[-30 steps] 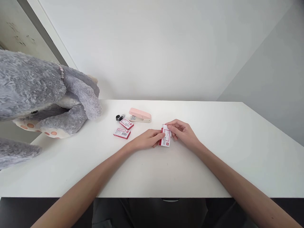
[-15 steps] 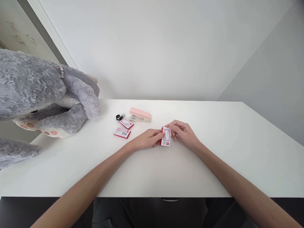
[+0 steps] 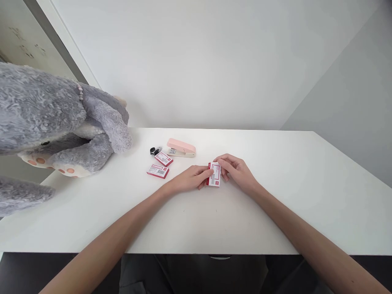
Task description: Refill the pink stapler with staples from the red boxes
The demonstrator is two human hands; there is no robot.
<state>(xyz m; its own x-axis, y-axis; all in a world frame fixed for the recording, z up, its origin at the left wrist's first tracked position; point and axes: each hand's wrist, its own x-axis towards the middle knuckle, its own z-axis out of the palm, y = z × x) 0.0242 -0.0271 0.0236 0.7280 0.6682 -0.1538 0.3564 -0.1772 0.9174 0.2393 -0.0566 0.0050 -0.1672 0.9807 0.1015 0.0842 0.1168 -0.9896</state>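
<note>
My left hand [image 3: 194, 177] grips a small red-and-white staple box [image 3: 216, 177] by its left side, thumb lying across the printed face. At the box's upper end, my right hand [image 3: 234, 167] has its thumb and index finger closed on the edge; the other fingers curl beside the right side. The box is held upright over the table, its back hidden from me. Left of my hands lie two more boxes of the same kind, a nearer one [image 3: 158, 171] and a farther one [image 3: 163, 159]. Beyond them stands a pink-and-cream stapler [image 3: 181, 148].
A small black-and-silver staple remover [image 3: 155, 151] touches or nearly touches the farther box. A big grey plush toy [image 3: 101, 122] sits at the left side of the white table [image 3: 260, 228]. A white wall [image 3: 196, 61] rises behind the table's far edge.
Almost nothing differs. Both hands keep the same hold on the staple box, and the whole view has shifted very slightly.
</note>
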